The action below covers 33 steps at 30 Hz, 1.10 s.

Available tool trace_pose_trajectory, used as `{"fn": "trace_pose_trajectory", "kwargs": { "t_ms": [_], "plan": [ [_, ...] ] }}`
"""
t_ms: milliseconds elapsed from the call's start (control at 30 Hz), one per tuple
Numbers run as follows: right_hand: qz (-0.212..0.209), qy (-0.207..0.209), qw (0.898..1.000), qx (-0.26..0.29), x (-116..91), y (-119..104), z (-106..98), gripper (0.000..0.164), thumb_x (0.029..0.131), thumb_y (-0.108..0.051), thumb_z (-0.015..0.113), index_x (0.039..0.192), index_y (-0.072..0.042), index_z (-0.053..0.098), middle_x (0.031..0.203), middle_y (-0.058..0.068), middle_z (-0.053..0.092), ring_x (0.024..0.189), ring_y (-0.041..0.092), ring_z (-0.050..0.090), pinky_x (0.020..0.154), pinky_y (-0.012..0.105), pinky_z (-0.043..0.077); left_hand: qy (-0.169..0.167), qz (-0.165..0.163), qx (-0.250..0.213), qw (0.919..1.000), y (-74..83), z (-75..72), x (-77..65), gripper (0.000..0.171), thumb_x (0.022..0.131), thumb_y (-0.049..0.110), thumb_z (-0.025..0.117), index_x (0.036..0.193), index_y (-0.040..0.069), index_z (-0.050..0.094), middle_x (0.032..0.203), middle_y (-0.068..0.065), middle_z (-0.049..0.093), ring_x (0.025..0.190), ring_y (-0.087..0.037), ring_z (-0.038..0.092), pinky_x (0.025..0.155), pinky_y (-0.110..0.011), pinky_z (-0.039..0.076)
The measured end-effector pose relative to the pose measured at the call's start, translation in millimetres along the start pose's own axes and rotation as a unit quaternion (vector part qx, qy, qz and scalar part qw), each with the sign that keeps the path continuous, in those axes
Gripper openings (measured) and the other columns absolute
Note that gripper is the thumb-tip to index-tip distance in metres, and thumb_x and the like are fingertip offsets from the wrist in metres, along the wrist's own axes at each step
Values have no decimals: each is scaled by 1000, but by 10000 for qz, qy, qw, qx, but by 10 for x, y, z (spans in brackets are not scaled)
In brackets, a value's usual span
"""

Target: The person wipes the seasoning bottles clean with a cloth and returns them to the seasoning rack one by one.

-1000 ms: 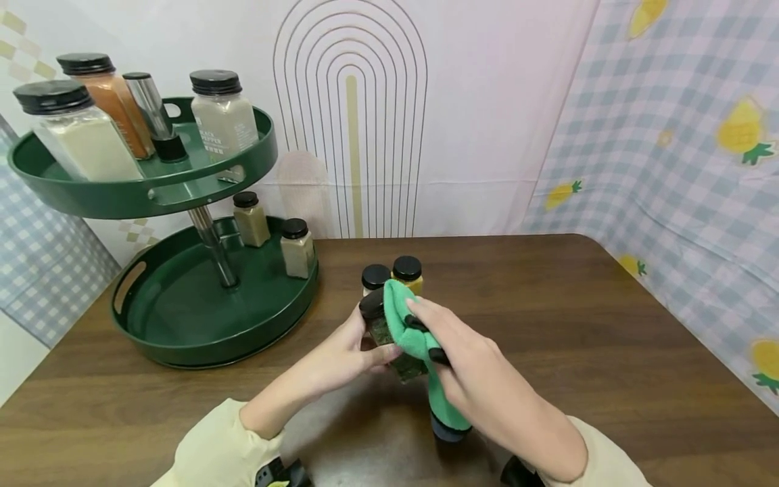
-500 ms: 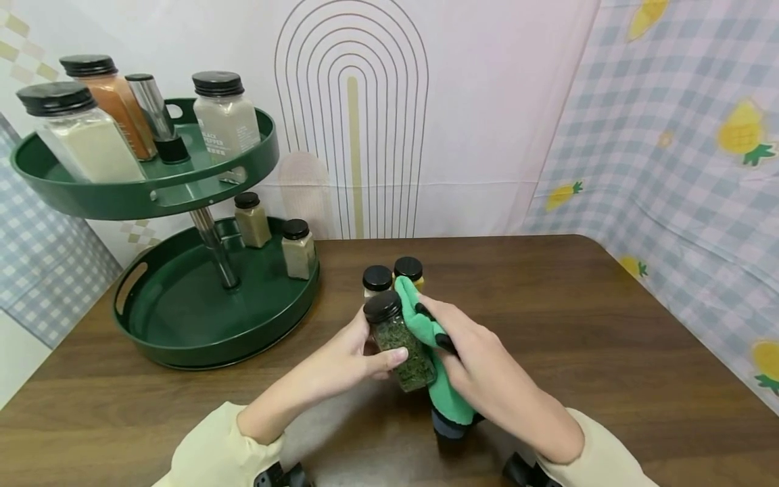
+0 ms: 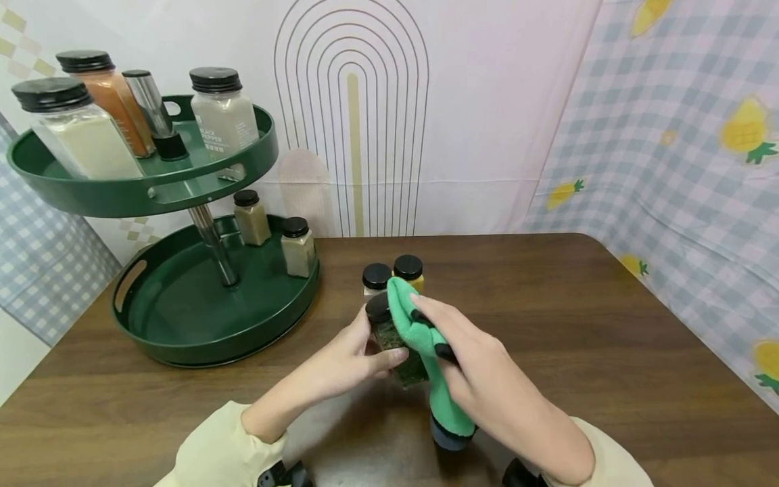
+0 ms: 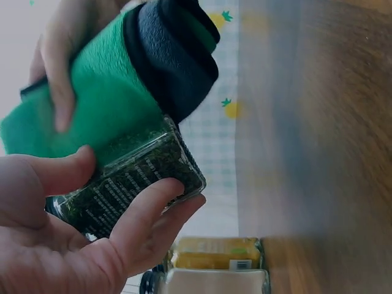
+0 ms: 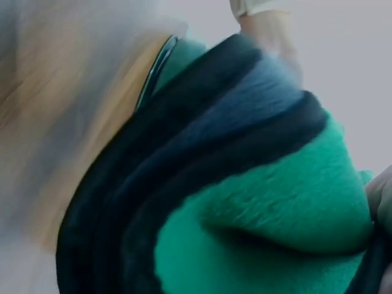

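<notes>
My left hand [image 3: 349,355] grips a square glass jar of dried green herbs [image 4: 116,196] by its sides, thumb in front; the jar is tilted, its black lid toward the upper left in the head view. Bunched in my right hand [image 3: 465,358] is a green cloth [image 3: 420,331] with dark edging, pressed against the jar's right side. Part of the cloth hangs down below that hand. The cloth fills most of the right wrist view [image 5: 275,208] and hides the jar there. Just behind the held jar stand a white-filled jar [image 3: 375,277] and a yellow-filled jar [image 3: 409,268].
A green two-tier round rack [image 3: 213,345] stands at the left. Its upper tray [image 3: 91,196] bears several jars and a metal-and-black cylinder [image 3: 152,111]; two small jars, one tan [image 3: 251,220] and one beige [image 3: 297,249], are on the lower tray. A brown wooden table [image 3: 578,338] lies beneath.
The cloth moved away from the jar's front to the right, baring the herbs, then came back over its upper right side. The left hand kept its hold and shifted only slightly.
</notes>
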State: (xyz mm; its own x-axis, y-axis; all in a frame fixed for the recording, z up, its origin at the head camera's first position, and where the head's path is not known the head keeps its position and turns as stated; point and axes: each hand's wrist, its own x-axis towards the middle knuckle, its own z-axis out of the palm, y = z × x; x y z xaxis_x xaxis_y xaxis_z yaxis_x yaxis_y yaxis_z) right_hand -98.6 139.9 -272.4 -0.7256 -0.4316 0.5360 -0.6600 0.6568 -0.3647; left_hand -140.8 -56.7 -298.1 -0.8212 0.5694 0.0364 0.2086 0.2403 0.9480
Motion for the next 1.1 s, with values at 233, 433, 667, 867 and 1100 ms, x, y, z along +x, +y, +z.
{"fn": "trace_pose_trajectory", "kwargs": {
  "t_ms": [233, 433, 667, 867, 1100],
  "plan": [
    [897, -604, 9926, 550, 98, 282, 124, 56, 86, 8, 51, 137, -13, 44, 129, 8, 56, 112, 21, 57, 85, 40, 49, -219, -63, 37, 9997, 91, 63, -59, 63, 91, 19, 61, 139, 3, 23, 120, -22, 49, 86, -18, 61, 70, -30, 54],
    [1036, -639, 9906, 618, 89, 273, 142, 56, 87, 6, 51, 138, -14, 43, 131, 7, 54, 115, 22, 55, 86, 41, 48, -221, -159, -183, 9995, 117, 54, -67, 66, 90, 19, 61, 141, 5, 21, 126, -23, 44, 95, -23, 59, 73, -35, 55],
    [684, -379, 9969, 90, 11, 32, 29, 62, 89, 0, 55, 142, -24, 35, 135, -4, 49, 118, 12, 52, 91, 36, 48, -123, -115, -217, 9996, 81, -3, -45, 64, 91, 18, 60, 141, 7, 21, 132, -23, 39, 99, -25, 58, 72, -36, 55],
    [254, -311, 9991, -132, -77, -160, -70, 70, 84, 6, 54, 144, -24, 33, 140, -9, 43, 115, 8, 53, 85, 33, 51, -95, -6, -148, 9998, 70, -32, -25, 60, 91, 10, 58, 138, 4, 22, 129, -23, 40, 97, -24, 56, 72, -40, 55],
    [191, -153, 9996, -174, -41, -95, -29, 68, 82, 7, 55, 143, -19, 36, 137, -5, 48, 113, 11, 56, 84, 33, 52, -2, -29, -165, 9999, 45, -15, -11, 61, 91, 12, 58, 139, 5, 21, 130, -23, 39, 97, -23, 55, 71, -39, 55]
  ]
}}
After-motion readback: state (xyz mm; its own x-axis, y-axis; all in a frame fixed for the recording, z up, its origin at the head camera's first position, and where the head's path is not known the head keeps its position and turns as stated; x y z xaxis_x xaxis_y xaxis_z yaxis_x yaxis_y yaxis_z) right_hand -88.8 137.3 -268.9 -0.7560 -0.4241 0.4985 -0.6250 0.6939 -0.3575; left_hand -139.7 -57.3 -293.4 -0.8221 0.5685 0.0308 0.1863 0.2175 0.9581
